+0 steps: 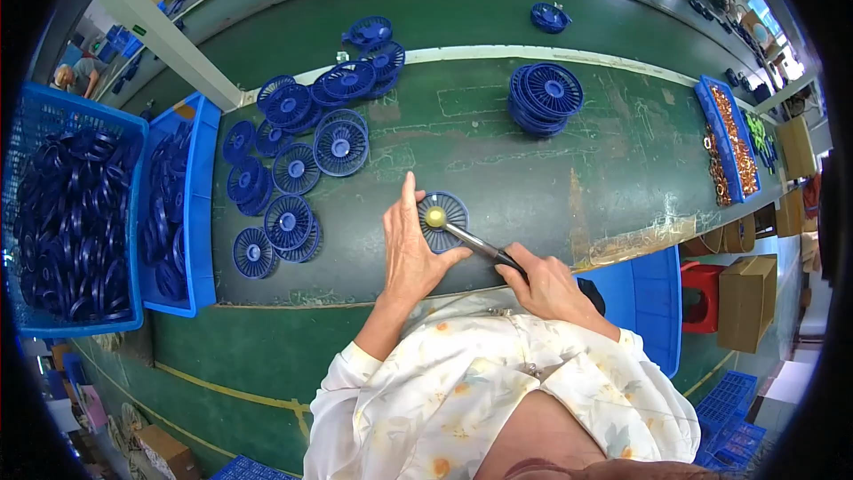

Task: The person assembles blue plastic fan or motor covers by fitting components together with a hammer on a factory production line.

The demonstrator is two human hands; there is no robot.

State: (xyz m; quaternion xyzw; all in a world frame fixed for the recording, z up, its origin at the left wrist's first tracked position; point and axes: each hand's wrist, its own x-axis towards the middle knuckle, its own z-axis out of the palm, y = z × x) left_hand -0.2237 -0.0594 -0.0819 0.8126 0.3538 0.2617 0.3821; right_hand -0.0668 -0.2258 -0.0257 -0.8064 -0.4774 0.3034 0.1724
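A round blue fan grille [455,207] with thin spokes lies flat near the front edge of the worktable. My left hand [412,236] steadies it by its left rim, the index finger stretched along the side and the thumb by the lower rim. In my right hand [548,286] is the black handle of a hammer [472,239] with a metal shaft. Its round yellow head rests over or just above the grille's hub, which it hides; whether they touch I cannot tell. Left of my left hand lie several loose grilles [295,168], some overlapping.
A stack of blue grilles [553,90] stands further back. At the left, a blue crate [133,222] and a blue bin [203,213] hold dark blue rings. A blue tray [730,147] of small copper-coloured parts sits at the right. A conveyor belt [462,13] runs behind.
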